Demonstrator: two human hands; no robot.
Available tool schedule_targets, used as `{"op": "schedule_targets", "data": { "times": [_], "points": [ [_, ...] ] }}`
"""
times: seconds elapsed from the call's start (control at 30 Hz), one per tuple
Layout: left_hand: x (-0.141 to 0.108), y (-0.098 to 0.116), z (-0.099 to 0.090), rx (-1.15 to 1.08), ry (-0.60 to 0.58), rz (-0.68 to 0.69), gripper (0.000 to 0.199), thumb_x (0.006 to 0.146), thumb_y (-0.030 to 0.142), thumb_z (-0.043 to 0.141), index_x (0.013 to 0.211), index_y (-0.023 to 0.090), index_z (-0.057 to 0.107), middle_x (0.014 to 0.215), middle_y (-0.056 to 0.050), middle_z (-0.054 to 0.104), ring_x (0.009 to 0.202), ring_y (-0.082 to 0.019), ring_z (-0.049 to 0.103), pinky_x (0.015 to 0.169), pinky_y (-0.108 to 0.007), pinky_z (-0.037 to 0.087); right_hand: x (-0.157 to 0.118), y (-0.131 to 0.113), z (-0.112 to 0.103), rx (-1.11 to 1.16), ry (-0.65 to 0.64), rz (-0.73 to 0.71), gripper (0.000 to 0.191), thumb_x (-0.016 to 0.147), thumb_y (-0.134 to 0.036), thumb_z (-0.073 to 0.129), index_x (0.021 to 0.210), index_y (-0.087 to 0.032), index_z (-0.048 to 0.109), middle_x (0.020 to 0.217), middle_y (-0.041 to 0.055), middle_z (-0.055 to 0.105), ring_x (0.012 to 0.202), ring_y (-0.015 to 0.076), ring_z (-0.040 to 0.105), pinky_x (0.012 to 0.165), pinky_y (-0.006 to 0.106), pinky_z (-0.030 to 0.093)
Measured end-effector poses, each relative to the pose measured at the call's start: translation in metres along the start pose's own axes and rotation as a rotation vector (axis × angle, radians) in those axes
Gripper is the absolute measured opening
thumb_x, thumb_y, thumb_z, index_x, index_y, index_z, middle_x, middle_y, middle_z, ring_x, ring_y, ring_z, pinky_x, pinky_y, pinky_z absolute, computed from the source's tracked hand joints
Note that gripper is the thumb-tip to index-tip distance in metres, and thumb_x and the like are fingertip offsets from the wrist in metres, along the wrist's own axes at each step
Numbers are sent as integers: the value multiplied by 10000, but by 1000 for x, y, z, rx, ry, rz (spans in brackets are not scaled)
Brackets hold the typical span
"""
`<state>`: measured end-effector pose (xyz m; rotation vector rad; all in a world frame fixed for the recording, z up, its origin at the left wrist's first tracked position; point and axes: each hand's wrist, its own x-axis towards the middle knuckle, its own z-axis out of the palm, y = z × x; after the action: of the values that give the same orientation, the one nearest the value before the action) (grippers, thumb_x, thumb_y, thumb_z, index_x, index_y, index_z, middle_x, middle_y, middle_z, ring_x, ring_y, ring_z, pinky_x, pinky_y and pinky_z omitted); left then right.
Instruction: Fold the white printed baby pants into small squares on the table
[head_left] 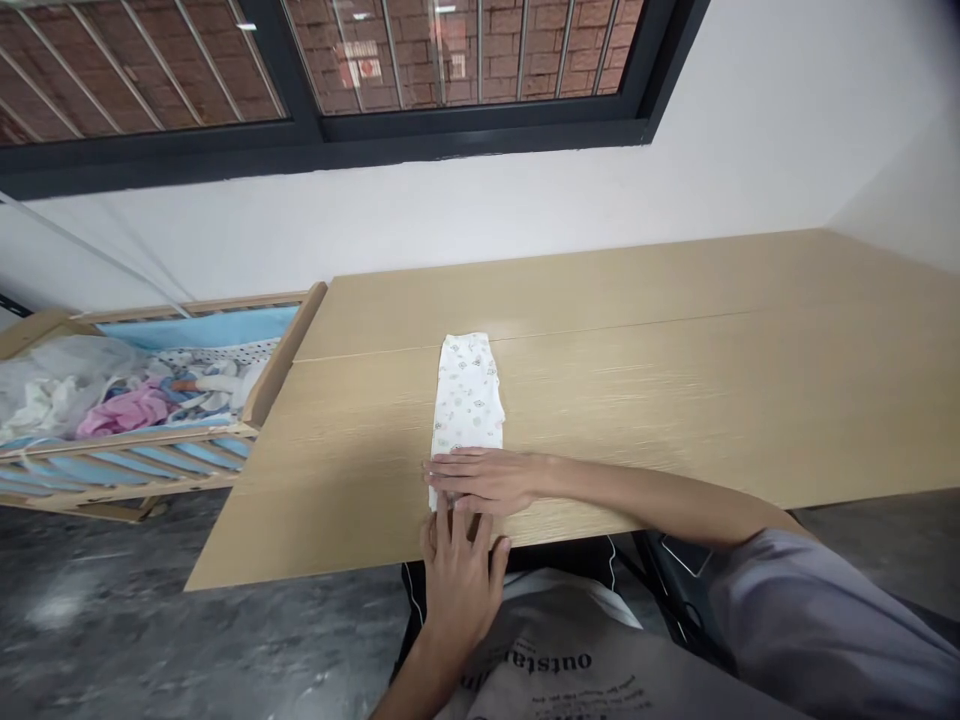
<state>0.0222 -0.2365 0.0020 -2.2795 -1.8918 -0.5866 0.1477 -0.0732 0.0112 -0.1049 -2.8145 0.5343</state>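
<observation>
A small white cloth garment with a fine printed pattern lies flat in a narrow folded strip, its long side running away from me. It looks like baby clothing; the exact kind I cannot tell. Across its near part rests my right hand, palm down with the fingers stretched out to the left. My left hand is at the table's front edge, fingers spread and pointing forward, the tips at the near end of the cloth just below my right hand. The cloth's near end is partly hidden under both hands.
The cloth lies on a wide wooden table with a seam along it. To the left stands a wooden crib with blue lining, holding clothes and a pink cloth. A white wall and a barred window are behind.
</observation>
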Motion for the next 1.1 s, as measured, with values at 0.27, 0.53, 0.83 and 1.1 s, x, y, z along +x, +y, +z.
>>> {"op": "schedule_targets", "data": {
  "times": [0.27, 0.53, 0.83, 1.1],
  "points": [
    [1, -2, -5, 71, -24, 37, 554, 966, 397, 563, 1507, 307, 482, 1562, -148, 469, 1447, -397, 392, 1048, -540, 419, 10, 58, -19, 1, -63, 161, 574, 1033, -443, 489, 1561, -237, 398, 1661, 106, 245, 1544, 270, 223, 1261, 496, 175],
    [-2, -2, -4, 88, -49, 43, 552, 981, 398, 541, 1519, 303, 464, 1588, -146, 434, 1457, -389, 384, 1039, -521, 426, 25, 158, -59, -59, -63, 422, 626, 1021, -501, 465, 1585, -255, 353, 1683, 70, 174, 1563, 269, 142, 1271, 497, 56],
    [-2, 0, -4, 91, -8, 51, 593, 961, 412, 574, 1528, 289, 453, 1564, -155, 466, 1438, -390, 413, 1035, -510, 427, 33, 199, -77, -42, -39, 498, 637, 1048, -451, 350, 1610, -161, 276, 1686, 80, 175, 1569, 212, 121, 1274, 387, 57],
    [4, -22, -12, 37, 49, 84, 537, 990, 261, 513, 1522, 251, 450, 1528, -137, 519, 1413, -309, 471, 1101, -470, 303, 24, 103, -85, -7, 201, 433, 529, 1020, -392, 489, 1504, -179, 466, 1596, 136, 400, 1489, 280, 339, 1219, 477, 276]
  ]
}}
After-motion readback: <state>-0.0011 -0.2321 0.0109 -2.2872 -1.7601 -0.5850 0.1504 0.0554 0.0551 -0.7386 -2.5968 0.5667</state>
